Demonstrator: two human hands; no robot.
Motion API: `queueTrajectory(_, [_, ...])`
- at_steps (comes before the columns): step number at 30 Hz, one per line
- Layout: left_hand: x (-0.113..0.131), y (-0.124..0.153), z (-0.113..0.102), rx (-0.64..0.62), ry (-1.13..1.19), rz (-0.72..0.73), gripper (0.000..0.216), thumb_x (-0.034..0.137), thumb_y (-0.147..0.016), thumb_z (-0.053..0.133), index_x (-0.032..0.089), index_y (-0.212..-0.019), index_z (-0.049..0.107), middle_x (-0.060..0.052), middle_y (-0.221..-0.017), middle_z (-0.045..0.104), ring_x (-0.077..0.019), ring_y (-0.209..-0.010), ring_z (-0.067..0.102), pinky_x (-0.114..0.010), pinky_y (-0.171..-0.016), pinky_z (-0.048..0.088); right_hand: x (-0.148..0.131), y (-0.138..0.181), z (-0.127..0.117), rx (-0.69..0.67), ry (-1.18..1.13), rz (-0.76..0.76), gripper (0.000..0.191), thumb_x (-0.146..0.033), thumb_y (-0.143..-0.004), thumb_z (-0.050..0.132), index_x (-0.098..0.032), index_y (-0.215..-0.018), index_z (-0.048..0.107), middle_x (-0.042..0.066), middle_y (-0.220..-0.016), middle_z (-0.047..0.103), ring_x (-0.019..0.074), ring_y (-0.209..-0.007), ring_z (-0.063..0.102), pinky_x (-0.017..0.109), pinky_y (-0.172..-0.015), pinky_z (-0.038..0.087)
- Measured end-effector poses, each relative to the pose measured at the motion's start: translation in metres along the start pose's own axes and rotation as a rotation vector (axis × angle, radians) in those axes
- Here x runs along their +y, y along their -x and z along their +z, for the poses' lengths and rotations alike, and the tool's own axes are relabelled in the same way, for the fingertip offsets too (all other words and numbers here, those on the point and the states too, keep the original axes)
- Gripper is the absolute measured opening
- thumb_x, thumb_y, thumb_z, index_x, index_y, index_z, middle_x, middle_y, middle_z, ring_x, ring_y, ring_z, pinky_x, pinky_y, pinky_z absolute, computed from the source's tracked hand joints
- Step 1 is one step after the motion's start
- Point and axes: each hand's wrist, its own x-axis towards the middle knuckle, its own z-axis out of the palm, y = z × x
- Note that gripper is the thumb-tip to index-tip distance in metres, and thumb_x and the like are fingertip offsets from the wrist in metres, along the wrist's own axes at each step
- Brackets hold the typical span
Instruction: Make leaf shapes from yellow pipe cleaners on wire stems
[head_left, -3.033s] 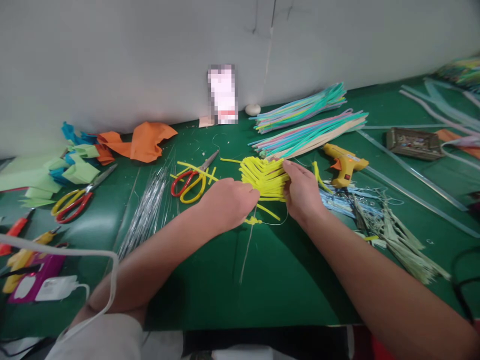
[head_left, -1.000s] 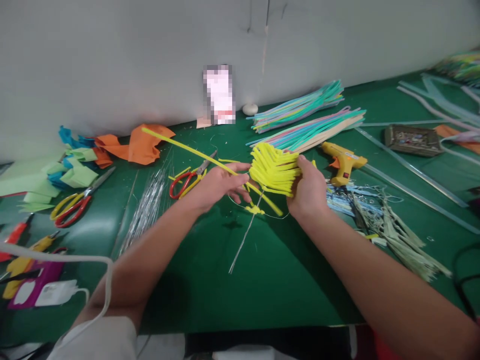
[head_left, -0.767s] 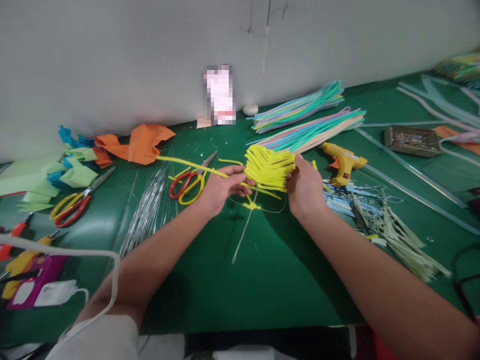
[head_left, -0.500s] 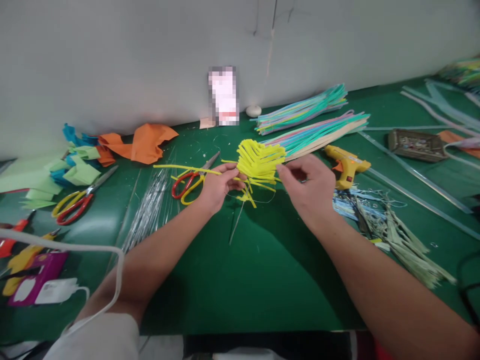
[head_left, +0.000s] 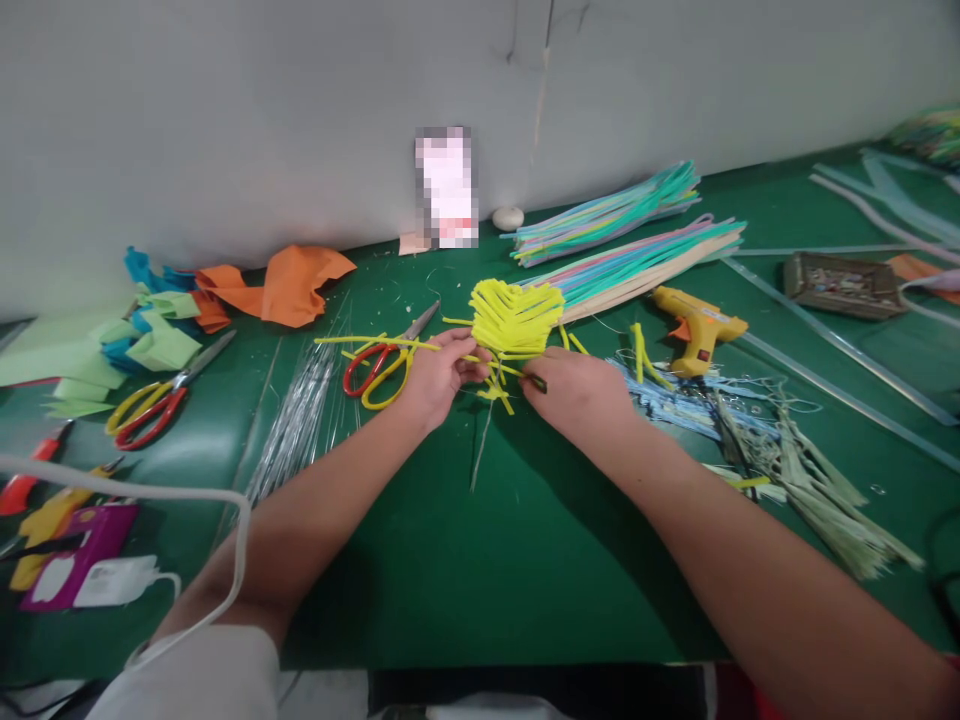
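A leaf-shaped piece made of yellow pipe cleaners (head_left: 517, 318) is held up over the table in the head view. My left hand (head_left: 444, 375) pinches it at its lower left, by the stem end, where a long yellow strand sticks out to the left. Below the leaf, yellow ends and a thin wire (head_left: 481, 450) hang down. My right hand (head_left: 574, 388) is closed at the lower right of the leaf, its fingertips on a yellow pipe cleaner end (head_left: 513, 371). Red and yellow scissors (head_left: 386, 367) lie just behind my left hand.
Pipe cleaner bundles (head_left: 637, 265) lie at the back right, near a yellow glue gun (head_left: 697, 328) and a small tray (head_left: 844, 287). Silver wires (head_left: 296, 415) and second scissors (head_left: 154, 405) are on the left. A phone (head_left: 446, 190) leans against the wall.
My right hand has moved left and down, from the leaf's right edge to the strand ends beneath it. Short yellow pieces by the glue gun have come into sight. My left hand stays nearly still.
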Motion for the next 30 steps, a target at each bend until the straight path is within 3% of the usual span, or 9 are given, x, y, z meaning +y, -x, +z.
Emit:
queueTrajectory(6, [-0.006, -0.001, 0.002, 0.042, -0.085, 0.070, 0.027, 0.014, -0.078, 0.061, 0.012, -0.103, 0.053, -0.001, -0.066, 0.066, -0.0102, -0.049, 0.061, -0.023, -0.052, 0.051, 0.001, 0.000, 0.002, 0.196, -0.123, -0.045, 0.016, -0.023, -0.084, 0.052, -0.016, -0.078, 0.066, 0.010, -0.088, 0.065, 0.0229, -0.088, 0.058, 0.032, -0.066, 0.037])
queueTrajectory(15, [-0.007, 0.002, -0.002, 0.021, -0.444, 0.233, 0.050, 0.012, -0.078, 0.062, 0.020, -0.125, 0.044, 0.005, -0.072, 0.059, -0.0062, -0.043, 0.054, -0.020, -0.044, 0.046, 0.009, -0.002, 0.005, 0.254, -0.067, -0.111, 0.011, -0.021, -0.079, 0.056, -0.015, -0.076, 0.064, 0.010, -0.080, 0.067, 0.0263, -0.089, 0.056, 0.035, -0.073, 0.037])
queueTrajectory(20, [-0.009, 0.001, -0.009, -0.034, -0.597, 0.362, 0.050, 0.020, -0.085, 0.059, 0.023, -0.133, 0.042, 0.008, -0.063, 0.050, -0.0062, -0.043, 0.048, -0.020, -0.043, 0.038, 0.010, -0.003, 0.000, 0.195, 0.013, -0.172, 0.014, -0.020, -0.083, 0.054, -0.017, -0.074, 0.065, 0.008, -0.081, 0.069, 0.0276, -0.095, 0.057, 0.037, -0.076, 0.033])
queueTrajectory(25, [-0.009, 0.004, -0.010, -0.034, -0.749, 0.409, 0.044, 0.035, -0.091, 0.054, 0.023, -0.133, 0.047, 0.006, -0.060, 0.050, -0.0097, -0.048, 0.046, -0.022, -0.048, 0.036, 0.009, -0.003, -0.003, 0.061, 0.072, -0.174, 0.020, -0.018, -0.085, 0.047, -0.016, -0.078, 0.066, 0.008, -0.081, 0.071, 0.0228, -0.082, 0.060, 0.036, -0.072, 0.031])
queueTrajectory(30, [-0.005, 0.009, -0.009, -0.053, -0.923, 0.433, 0.040, 0.039, -0.091, 0.054, 0.022, -0.127, 0.055, 0.003, -0.061, 0.054, -0.0139, -0.057, 0.050, -0.025, -0.059, 0.037, 0.006, -0.001, -0.005, -0.011, 0.042, -0.052, 0.024, -0.029, -0.087, 0.047, -0.019, -0.086, 0.068, 0.007, -0.084, 0.072, 0.0213, -0.075, 0.063, 0.032, -0.059, 0.029])
